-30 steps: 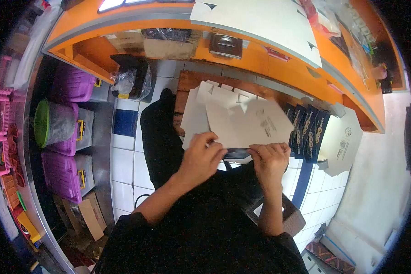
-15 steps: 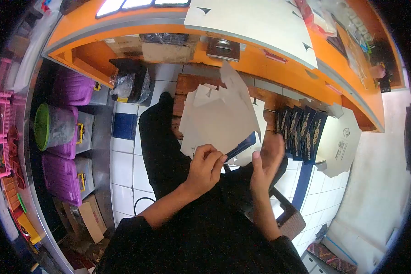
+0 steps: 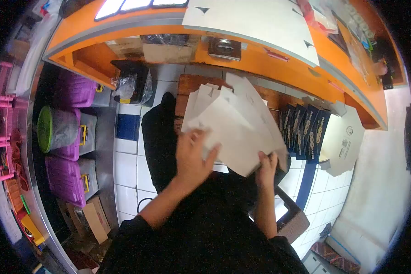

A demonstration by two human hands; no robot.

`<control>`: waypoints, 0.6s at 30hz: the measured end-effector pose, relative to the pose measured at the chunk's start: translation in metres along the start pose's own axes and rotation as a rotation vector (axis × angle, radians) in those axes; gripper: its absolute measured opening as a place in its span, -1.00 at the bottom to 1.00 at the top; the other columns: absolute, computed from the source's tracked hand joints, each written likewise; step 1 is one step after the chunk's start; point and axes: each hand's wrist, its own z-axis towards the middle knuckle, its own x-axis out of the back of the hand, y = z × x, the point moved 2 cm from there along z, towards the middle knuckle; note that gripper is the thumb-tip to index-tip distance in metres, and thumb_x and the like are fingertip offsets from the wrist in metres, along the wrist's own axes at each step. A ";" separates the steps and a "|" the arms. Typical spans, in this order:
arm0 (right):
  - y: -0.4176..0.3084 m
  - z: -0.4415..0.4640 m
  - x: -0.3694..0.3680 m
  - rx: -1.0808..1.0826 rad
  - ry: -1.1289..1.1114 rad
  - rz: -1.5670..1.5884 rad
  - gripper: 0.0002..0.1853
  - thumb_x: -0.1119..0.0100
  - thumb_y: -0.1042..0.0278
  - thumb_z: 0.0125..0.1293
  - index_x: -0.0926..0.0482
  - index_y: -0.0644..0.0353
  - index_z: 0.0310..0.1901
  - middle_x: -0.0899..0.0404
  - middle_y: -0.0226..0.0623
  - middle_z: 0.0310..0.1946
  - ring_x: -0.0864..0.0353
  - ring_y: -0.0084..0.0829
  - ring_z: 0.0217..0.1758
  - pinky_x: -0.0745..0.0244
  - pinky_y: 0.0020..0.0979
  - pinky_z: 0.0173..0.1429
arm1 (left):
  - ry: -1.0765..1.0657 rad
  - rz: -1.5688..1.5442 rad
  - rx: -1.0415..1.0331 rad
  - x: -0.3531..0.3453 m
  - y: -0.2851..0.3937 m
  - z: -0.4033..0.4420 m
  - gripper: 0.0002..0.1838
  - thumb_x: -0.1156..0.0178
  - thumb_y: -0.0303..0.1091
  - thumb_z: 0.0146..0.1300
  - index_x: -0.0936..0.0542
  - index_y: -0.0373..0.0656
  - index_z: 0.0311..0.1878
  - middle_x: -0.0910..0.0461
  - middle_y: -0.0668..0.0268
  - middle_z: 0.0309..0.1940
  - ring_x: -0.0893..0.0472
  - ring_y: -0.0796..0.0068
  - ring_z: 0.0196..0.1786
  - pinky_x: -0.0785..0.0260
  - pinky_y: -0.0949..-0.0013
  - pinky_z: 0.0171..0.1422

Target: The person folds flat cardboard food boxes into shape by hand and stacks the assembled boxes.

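Observation:
A pale, partly folded cardboard box blank [image 3: 244, 134] is tilted above my lap, its right side raised. My right hand [image 3: 266, 170] pinches the blank's near right edge between thumb and fingers. My left hand [image 3: 192, 157] is at the near left edge with thumb and fingers apart, somewhat blurred; whether it touches the card is hard to tell. Under the blank lies a stack of similar flat blanks [image 3: 195, 102] on a wooden bench [image 3: 187, 82]. The blank's printed underside is hidden.
Dark blue printed boxes [image 3: 306, 132] stand nested in a row at the right, beside a pale blank [image 3: 345, 141]. An orange counter [image 3: 265, 68] spans the far side, a white board [image 3: 255, 23] on it. Purple-lidded bins [image 3: 66, 180] fill the left shelf.
The blank has swung round to the right and lies lower. My left hand has let go and opened, shifting left. My right hand, previously open, has closed on the blank's edge.

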 end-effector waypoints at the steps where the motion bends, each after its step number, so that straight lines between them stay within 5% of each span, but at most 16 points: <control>1: -0.010 -0.004 0.010 -0.084 -0.003 -0.061 -0.35 -0.15 0.40 0.31 -0.28 0.32 0.43 -0.48 -0.13 0.26 -0.48 -0.29 0.30 -0.31 -0.28 0.42 | 0.065 0.010 0.051 0.012 -0.009 0.015 -0.52 -0.44 -0.26 0.22 -0.61 -0.22 0.17 -0.55 -0.04 0.10 -0.55 0.06 0.19 -0.45 0.14 0.21; 3: -0.031 -0.013 0.014 -0.157 -0.080 0.036 -0.24 -0.23 0.20 0.24 -0.27 0.37 0.43 -0.49 -0.12 0.24 -0.50 -0.26 0.27 -0.37 -0.29 0.37 | 0.028 -0.122 0.178 0.028 -0.027 0.030 -0.51 -0.40 -0.30 0.27 -0.56 -0.25 0.23 -0.60 0.02 0.10 -0.60 0.20 0.16 -0.47 0.22 0.22; 6: -0.028 -0.021 0.022 -0.341 -0.221 0.186 -0.11 -0.27 0.04 0.13 -0.27 0.43 0.42 -0.52 -0.02 0.21 -0.57 -0.22 0.23 -0.50 -0.26 0.27 | -0.662 -0.968 0.422 0.024 -0.054 0.031 -0.77 -0.19 -0.30 0.51 -0.61 -0.31 -0.02 -0.67 0.34 -0.20 -0.66 0.53 -0.18 -0.54 0.43 -0.06; 11: -0.011 -0.028 0.012 -0.576 -0.375 0.504 -0.19 -0.24 0.08 0.15 -0.33 0.41 0.38 -0.55 0.00 0.17 -0.63 -0.17 0.16 -0.56 -0.26 0.23 | -0.526 -1.400 0.803 -0.013 -0.029 0.004 -0.62 -0.13 -0.12 0.55 -0.54 -0.21 0.21 -0.66 0.34 -0.17 -0.66 0.51 -0.21 -0.56 0.42 -0.07; 12: -0.007 -0.025 0.011 -0.603 -0.219 0.352 -0.23 -0.22 0.11 0.18 -0.34 0.40 0.37 -0.56 -0.03 0.15 -0.64 -0.20 0.13 -0.56 -0.27 0.21 | -0.584 -1.736 0.844 -0.031 -0.049 -0.009 -0.53 -0.09 -0.04 0.55 -0.48 -0.21 0.30 -0.65 0.27 -0.06 -0.67 0.43 -0.11 -0.58 0.36 0.02; 15: -0.010 -0.011 0.006 -0.424 -0.116 0.252 -0.35 -0.17 0.18 0.23 -0.41 0.36 0.32 -0.59 -0.14 0.09 -0.65 -0.31 0.05 -0.57 -0.32 0.15 | -0.519 -2.054 0.814 -0.048 -0.059 -0.048 -0.20 -0.14 0.23 0.43 -0.29 -0.18 0.50 -0.49 0.09 0.33 -0.51 0.19 0.38 -0.47 0.06 0.42; 18: -0.017 -0.006 0.004 -0.345 -0.252 0.014 -0.36 -0.16 0.28 0.27 -0.37 0.35 0.38 -0.58 -0.20 0.14 -0.58 -0.36 0.17 -0.48 -0.35 0.24 | -0.598 -1.624 0.969 -0.041 -0.049 -0.065 -0.18 -0.32 0.10 0.34 -0.32 -0.27 0.45 -0.53 0.12 0.27 -0.55 0.21 0.31 -0.48 0.09 0.37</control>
